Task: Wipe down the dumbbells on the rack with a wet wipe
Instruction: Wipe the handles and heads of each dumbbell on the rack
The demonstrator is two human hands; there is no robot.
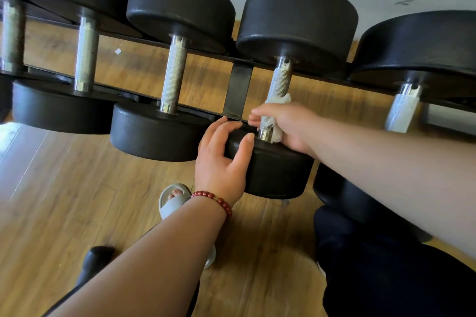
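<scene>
Currently, the dumbbell [296, 26] under treatment is the fourth visible from the left on the rack [239, 90]. It has two matte black cylindrical heads joined by a chrome handle [281, 77], which is knurled along the centre and smooth at the collars. The near head [273, 172] is the one closest to the person. The wet wipe [276, 134] is white and crumpled. It is wrapped round the lower part of the handle, just above the near collar, and one corner projects above the gripping hand.

Right hand [288, 123]: it enters from the right on a bare forearm. The fingers and thumb are clenched round the wipe and the handle beneath it, so the wipe sits between palm and metal.

Left hand [221, 162]: it comes up from below, with a red bead bracelet [213, 199] at the wrist. The fingers are spread and lightly curved, not clenched, and grasp nothing. The thumb [248, 137] lies on the upper face of the near head, and the palm is against that head's left side.

Rack contents: the black steel rack carries five visible dumbbells in one row. Their handles span the gap between the front and rear rails, and their heads sit close together. The dumbbell on the right [417, 44] shows a white patch on its lower handle; whether this is a wipe cannot be determined. A wooden floor [77, 188] and a grey sandal [171, 201] lie below.
</scene>
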